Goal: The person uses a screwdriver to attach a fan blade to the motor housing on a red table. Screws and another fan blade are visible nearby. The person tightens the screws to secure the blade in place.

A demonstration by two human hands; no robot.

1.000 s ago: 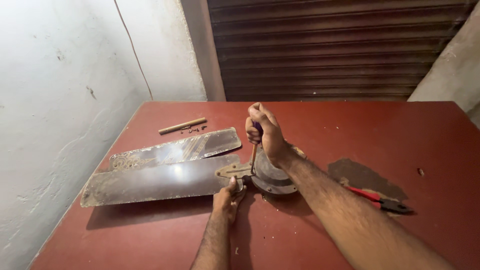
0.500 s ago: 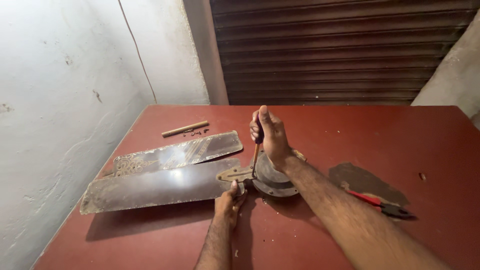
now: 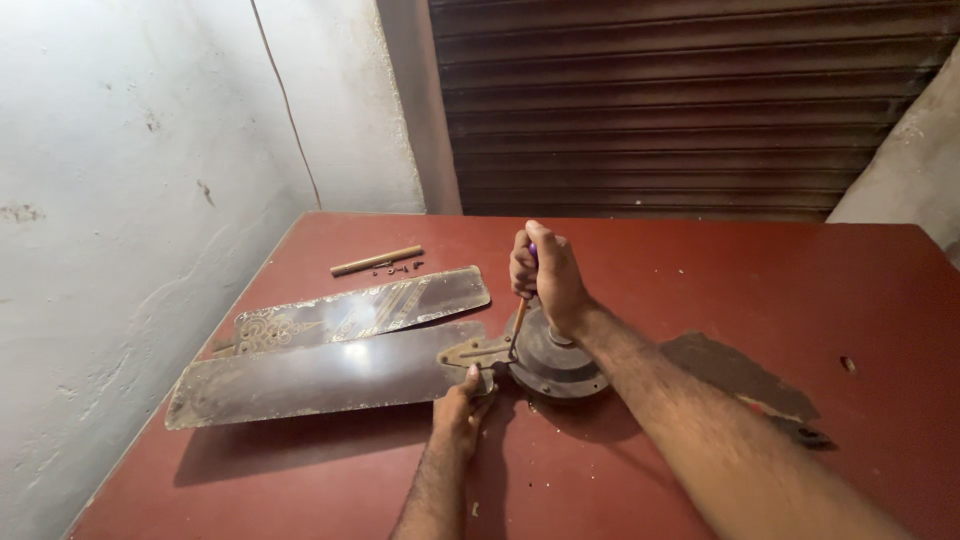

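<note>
Red-brown laminate covers the table [image 3: 760, 290] I work at, scuffed and chipped in places, with a whitewashed wall [image 3: 130, 200] along its left edge and a dark ribbed roller shutter [image 3: 690, 110] closing off the far side. At far left on the top lie a short wooden rod [image 3: 376, 260] and a few small screws [image 3: 403, 267] just beside it. Nearer, two dark fan blades [image 3: 330, 350] stretch leftward, one patterned, one plain, side by side. My left hand [image 3: 458, 412] is pinched on the metal bracket [image 3: 477, 352] where the plain blade meets the round fan motor housing [image 3: 552, 362], near the table's middle. My right hand [image 3: 545, 275] is clenched around a screwdriver [image 3: 519, 318], held upright with its tip down at that bracket. Right of my forearm a patch of worn laminate [image 3: 740, 375] shows, and a dark tool end [image 3: 812, 436] peeks out that I cannot identify.
</note>
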